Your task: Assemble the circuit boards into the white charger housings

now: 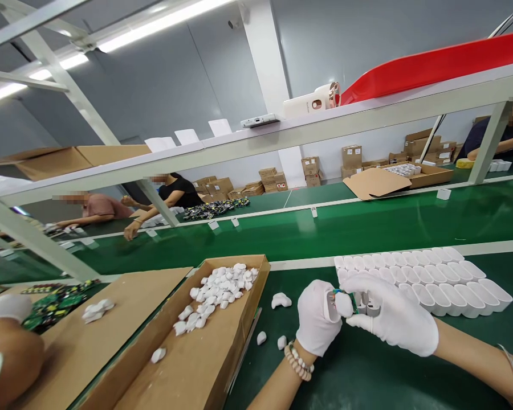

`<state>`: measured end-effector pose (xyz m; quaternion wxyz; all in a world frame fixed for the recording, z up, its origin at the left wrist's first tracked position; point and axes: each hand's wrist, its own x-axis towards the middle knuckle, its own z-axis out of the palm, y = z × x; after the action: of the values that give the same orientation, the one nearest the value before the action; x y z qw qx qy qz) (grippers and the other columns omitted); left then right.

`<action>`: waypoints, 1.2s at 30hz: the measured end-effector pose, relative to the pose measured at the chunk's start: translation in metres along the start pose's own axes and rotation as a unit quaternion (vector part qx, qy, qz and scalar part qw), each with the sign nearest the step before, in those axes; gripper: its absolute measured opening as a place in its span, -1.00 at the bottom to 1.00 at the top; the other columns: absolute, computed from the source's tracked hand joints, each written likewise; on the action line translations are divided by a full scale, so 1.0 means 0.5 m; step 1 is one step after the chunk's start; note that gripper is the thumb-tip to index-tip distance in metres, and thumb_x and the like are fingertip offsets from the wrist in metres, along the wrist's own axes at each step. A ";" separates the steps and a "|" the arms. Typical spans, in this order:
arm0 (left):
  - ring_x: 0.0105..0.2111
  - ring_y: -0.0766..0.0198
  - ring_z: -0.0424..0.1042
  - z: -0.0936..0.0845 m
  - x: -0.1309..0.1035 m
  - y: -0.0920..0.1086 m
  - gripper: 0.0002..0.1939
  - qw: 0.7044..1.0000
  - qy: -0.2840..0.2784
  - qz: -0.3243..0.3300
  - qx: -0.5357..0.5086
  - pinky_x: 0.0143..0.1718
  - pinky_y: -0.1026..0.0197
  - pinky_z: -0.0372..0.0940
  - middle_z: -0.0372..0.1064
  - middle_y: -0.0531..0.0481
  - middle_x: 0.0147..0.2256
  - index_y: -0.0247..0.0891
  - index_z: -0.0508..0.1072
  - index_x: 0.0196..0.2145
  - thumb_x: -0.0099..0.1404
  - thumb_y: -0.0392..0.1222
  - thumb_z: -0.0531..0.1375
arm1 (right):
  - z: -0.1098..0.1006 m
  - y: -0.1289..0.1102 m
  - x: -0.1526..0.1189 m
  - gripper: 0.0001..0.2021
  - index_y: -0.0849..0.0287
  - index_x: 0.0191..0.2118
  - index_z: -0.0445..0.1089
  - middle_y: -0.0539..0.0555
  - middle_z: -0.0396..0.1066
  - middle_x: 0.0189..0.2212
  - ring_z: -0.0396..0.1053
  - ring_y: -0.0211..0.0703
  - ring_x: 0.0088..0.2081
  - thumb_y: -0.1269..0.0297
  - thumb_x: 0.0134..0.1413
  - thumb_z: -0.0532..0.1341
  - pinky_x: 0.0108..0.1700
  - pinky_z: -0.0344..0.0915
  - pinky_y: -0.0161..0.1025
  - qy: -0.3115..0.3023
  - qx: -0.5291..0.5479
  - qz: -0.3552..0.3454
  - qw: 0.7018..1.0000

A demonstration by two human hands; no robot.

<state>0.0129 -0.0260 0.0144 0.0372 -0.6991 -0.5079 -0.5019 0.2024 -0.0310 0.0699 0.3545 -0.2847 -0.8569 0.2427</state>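
Observation:
In front of me, both gloved hands meet around a small electronic assembly with a grey housing (370, 304), a strip of green circuit board and coloured wires. A white soft lump (344, 305) sits against it, between my hands. My left hand (318, 320) is closed on the wired end, partly hiding it. My right hand (391, 316) is closed around the grey housing from the right. Loose white lumps (281, 300) lie on the green table beside my left hand. Just beyond my right hand stand rows of open white oval cups (465, 296).
Left of me is a cardboard tray (239, 341) holding many white lumps. Green circuit boards (57, 304) are piled farther left, near another person's arm (12, 353). A green conveyor belt (308, 233) runs across, under a white overhead shelf (282, 134). Co-workers sit beyond.

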 end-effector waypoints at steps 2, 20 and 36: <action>-0.56 0.21 0.26 0.000 0.002 0.000 -0.90 1.000 0.012 0.010 0.013 -0.49 0.19 0.06 0.30 -0.02 -0.55 -0.17 0.32 -0.49 0.09 -0.27 0.22 | 0.001 -0.005 0.001 -0.64 0.05 0.01 0.30 0.08 0.44 -0.06 0.42 -0.06 -0.11 0.40 0.09 0.29 -0.08 0.40 -0.10 -0.011 0.003 -0.002 1.000; -0.47 0.12 0.26 0.002 -0.011 -0.016 -0.76 0.984 0.016 -0.117 -0.130 -0.37 0.12 0.20 0.33 -0.06 -0.52 -0.14 0.44 -0.54 -0.03 -0.02 0.40 | 0.016 -0.027 0.004 -0.77 0.08 -0.16 0.35 0.02 0.43 -0.14 0.38 -0.19 -0.18 0.53 0.11 0.26 -0.11 0.34 -0.24 -0.018 0.023 -0.036 0.999; -0.47 0.12 0.32 0.002 -0.013 -0.010 -0.91 0.996 0.012 -0.053 -0.074 -0.37 0.13 0.20 0.38 -0.08 -0.50 -0.17 0.49 -0.49 0.03 -0.16 0.34 | 0.023 -0.027 0.001 -0.90 0.09 -0.21 0.33 0.01 0.41 -0.20 0.36 -0.13 -0.19 0.44 0.22 0.19 -0.10 0.30 -0.17 -0.045 -0.055 -0.040 0.997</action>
<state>0.0100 -0.0273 0.0068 -0.0352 -0.6657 -0.5056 -0.5477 0.1890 -0.0429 0.0712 0.3092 -0.2583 -0.8945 0.1939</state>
